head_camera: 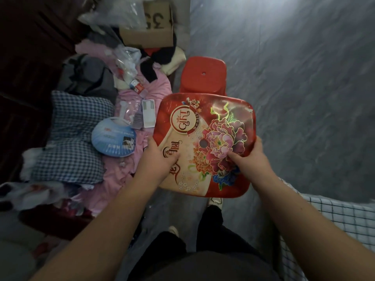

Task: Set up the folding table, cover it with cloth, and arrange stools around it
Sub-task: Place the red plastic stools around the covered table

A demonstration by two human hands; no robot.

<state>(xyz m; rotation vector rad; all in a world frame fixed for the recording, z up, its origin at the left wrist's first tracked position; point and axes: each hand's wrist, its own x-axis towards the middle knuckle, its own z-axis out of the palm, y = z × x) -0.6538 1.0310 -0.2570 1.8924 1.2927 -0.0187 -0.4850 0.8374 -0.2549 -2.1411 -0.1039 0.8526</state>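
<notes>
Printed stool (pixel 205 142) held in both hands above the floor (pixel 304 78).

The left hand (pixel 160 157) and right hand (pixel 250 159) are clamped on the near edge of the seat, thumbs on top. A plain red stool (pixel 204 76) stands just beyond. Checked cloth (pixel 334 220) is seen at lower right, possibly the covered table; judged stage: stool arrangement, unfinished.

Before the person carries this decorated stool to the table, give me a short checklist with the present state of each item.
1. Left hand grip on the decorated stool: ok, thumb on the seat.
2. Right hand grip on its right edge: ok.
3. Stool legs free of the plain red stool beyond: cannot tell, hidden.
4. Grey floor to the right free of obstacles: ok.
5. Clothes pile touching the stool: cannot tell.
</notes>
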